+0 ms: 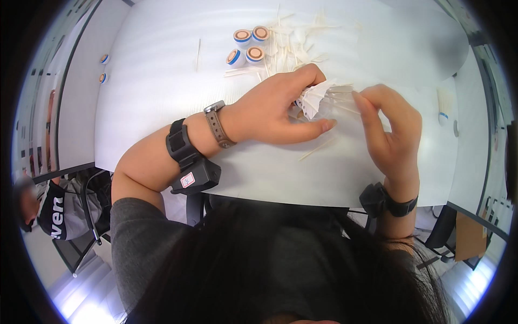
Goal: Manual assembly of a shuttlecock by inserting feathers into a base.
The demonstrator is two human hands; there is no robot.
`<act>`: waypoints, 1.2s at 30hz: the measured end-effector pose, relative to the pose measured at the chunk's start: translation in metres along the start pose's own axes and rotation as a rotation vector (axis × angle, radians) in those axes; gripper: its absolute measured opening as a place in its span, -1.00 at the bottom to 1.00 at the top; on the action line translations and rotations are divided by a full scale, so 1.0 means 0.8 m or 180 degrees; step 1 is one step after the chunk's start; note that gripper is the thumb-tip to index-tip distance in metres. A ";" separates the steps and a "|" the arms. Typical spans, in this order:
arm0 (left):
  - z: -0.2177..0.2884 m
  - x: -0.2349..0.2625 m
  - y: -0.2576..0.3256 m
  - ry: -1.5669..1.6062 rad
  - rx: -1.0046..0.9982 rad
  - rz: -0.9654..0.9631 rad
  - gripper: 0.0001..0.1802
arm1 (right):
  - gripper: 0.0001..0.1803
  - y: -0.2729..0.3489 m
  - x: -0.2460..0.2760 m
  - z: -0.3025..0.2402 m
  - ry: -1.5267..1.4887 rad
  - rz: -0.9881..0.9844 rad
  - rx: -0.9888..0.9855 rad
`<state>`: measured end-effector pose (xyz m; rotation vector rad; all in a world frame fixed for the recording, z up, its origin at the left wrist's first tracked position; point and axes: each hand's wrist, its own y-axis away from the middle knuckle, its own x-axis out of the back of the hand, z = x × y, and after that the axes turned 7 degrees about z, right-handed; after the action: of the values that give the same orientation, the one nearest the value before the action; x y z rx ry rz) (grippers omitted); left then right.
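From the head view (only one there is, so that's what I'm going by), your left hand (278, 105) is curled around what looks like a feathered shuttlecock (314, 101), up off the white table (156, 92), between your two hands and just this side of the messy feather pile (294, 40). Your fingers wrap the far side and your thumb sits along the near side, so the base is mostly hidden and I can't tell how firmly it's seated. Your right hand (394, 127) has thumb and forefinger pinched together just right of the skirt, apparently on the end of a thin pale feather; it's blurry enough that I can't tell whether that one is attached or loose. If I were you I'd work one feather at a time, keep the pinch low on the shaft instead of out at the tip, and move straight along its line, because twisting sideways will probably snap it or drag the neighbors along. Hold the body, not the vanes: your left palm seems pretty snug on that skirt and could crush it. Also, mind the loose strip (315, 149) lying under your left thumb side. The four blue-banded stubs (255, 54) stand grouped beside the pile, nicely past your left wrist, so I'd keep that elbow low to avoid knocking them.
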<state>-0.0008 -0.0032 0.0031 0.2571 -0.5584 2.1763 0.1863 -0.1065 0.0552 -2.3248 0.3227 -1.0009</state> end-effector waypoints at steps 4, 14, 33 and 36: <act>-0.003 0.001 -0.001 -0.0082 -0.0102 0.0026 -0.57 | -0.97 -0.001 0.003 0.004 -0.0048 -0.0080 -0.0115; -0.002 -0.004 -0.001 0.0132 -0.0148 0.0267 -0.54 | -0.77 -0.003 0.008 0.003 -0.0611 -0.0104 -0.0686; 0.003 -0.001 0.000 -0.0160 0.0357 0.0105 -0.60 | -0.78 0.002 -0.006 0.012 -0.0621 -0.0151 -0.0925; -0.002 -0.002 -0.002 -0.0070 0.0187 0.0234 -0.60 | -0.80 0.002 -0.009 0.011 -0.0672 -0.0164 -0.0838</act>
<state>0.0015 -0.0031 0.0015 0.2968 -0.5240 2.2658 0.1881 -0.1013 0.0452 -2.6621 0.3273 -0.7644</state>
